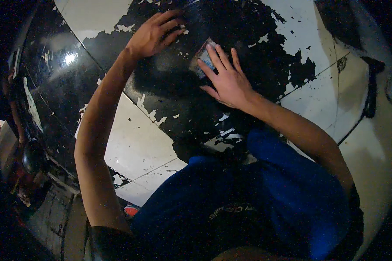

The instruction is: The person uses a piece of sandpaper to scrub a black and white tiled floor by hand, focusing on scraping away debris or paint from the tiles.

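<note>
My right hand (228, 82) lies with fingers spread and stretched out, fingertips on a small flat rectangular piece (206, 57) with clear-looking edges and a bluish middle. What exactly this piece is cannot be made out, as the fingers cover part of it. To the upper left, my left hand (157, 35) is over the black patch, fingers apart and slightly bent, a little blurred at the tips. Nothing shows in its grasp. Below both hands is a white tiled floor (130, 130) with a ragged, glossy black layer (170, 95) on it, broken at the edges.
Blue cloth (191, 187) over my legs fills the lower middle. At the far left are a dark rounded object (32, 156) and grey-brown boards (48, 219). A small red object (131, 210) is beside my left forearm. Dark material (372, 87) lies along the right side.
</note>
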`<state>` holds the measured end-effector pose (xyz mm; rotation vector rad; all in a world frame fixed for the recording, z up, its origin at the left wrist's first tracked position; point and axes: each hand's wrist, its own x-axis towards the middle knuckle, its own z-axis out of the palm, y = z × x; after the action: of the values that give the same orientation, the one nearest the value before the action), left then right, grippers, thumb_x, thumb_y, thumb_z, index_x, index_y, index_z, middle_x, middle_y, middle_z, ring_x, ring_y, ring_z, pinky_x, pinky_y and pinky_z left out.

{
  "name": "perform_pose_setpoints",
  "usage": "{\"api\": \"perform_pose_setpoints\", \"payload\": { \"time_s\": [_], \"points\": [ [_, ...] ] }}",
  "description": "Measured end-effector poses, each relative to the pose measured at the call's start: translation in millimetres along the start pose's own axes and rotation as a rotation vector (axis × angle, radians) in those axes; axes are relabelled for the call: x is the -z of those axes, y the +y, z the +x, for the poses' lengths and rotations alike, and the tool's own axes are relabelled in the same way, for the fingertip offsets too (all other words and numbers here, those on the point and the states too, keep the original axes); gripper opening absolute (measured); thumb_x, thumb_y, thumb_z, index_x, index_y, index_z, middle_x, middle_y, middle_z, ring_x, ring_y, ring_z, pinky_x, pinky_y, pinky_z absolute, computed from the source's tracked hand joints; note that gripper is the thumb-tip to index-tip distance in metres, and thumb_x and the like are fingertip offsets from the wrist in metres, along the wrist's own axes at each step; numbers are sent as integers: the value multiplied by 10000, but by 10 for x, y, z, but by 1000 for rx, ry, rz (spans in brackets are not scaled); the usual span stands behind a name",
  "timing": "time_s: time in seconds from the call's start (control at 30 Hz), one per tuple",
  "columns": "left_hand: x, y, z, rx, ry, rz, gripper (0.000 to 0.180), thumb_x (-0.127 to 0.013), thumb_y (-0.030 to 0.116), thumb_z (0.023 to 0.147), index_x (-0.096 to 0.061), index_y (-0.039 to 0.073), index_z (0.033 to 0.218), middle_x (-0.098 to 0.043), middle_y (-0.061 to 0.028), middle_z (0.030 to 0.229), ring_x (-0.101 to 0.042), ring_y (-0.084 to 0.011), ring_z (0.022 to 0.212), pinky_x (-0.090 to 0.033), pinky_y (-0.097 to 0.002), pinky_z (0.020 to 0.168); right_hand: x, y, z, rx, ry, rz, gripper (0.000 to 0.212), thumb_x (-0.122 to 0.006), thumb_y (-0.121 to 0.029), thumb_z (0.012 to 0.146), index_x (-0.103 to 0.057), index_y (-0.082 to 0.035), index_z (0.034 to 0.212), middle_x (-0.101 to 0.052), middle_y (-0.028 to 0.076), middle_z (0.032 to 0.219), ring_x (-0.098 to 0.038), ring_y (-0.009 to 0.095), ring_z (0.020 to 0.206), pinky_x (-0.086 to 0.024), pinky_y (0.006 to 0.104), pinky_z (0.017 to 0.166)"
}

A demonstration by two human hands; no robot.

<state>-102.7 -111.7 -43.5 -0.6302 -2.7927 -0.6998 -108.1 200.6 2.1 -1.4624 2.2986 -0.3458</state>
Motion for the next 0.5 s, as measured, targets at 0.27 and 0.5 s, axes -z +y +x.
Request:
{"api": "perform_pose_setpoints", "payload": {
  "time_s": [0.27,0.5],
  "points": [
    [131,255,-294,38,-69,220,302,-645,287,983,-708,140,1240,-578,-98,1423,-570,-310,1196,-483,-444,1019,81,66,-119,-27,-38,-60,685,-681,-455,943,-507,-96,1500,-222,273,1663,-174,441,1556,-154,726,1193],
    [241,262,-452,271,-85,326,347,-614,333,981,-673,130,1257,-499,-102,1506,-506,-329,1292,-439,-472,1071,215,180,-378,10,-132,-206,739,-651,-497,966,-448,-86,1546,-202,311,1651,-211,487,1533,-212,743,1162]
  ]
}}
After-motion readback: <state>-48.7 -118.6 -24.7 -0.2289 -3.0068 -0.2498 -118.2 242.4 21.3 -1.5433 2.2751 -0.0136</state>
